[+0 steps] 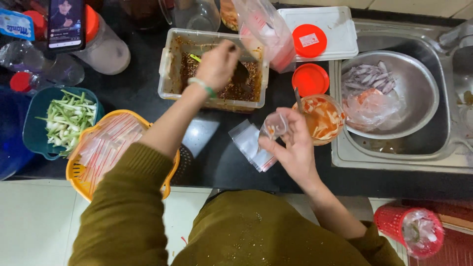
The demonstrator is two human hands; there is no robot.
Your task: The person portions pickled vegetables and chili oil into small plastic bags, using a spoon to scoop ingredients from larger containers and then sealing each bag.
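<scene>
The left hand (217, 64) has its fingers curled down around the handle of a dark spoon (240, 74), whose bowl dips into the red-brown chili paste filling a clear rectangular tub (213, 69) at the far side of the counter. A pale green bracelet (203, 86) circles that wrist.

The right hand (294, 148), nearer and to the right, pinches a small clear plastic bag (275, 125) between thumb and fingertips, its mouth held open and facing up; a little pale food sits inside. The bag lies just near and right of the tub, well apart from the spoon.

Flat on the dark counter (221, 162) just left of the right hand lies another small empty bag (249, 143). Just right of the held bag stands a clear cup (322, 118) of orange shredded salad, with a red lid (310, 79) beyond it. Further right, a steel bowl (416, 88) with sliced purple onion rests in the sink (394, 152). At the near left, a yellow basket (81, 182) holds more bags, beside a teal basket (37, 128) of green vegetable strips.
</scene>
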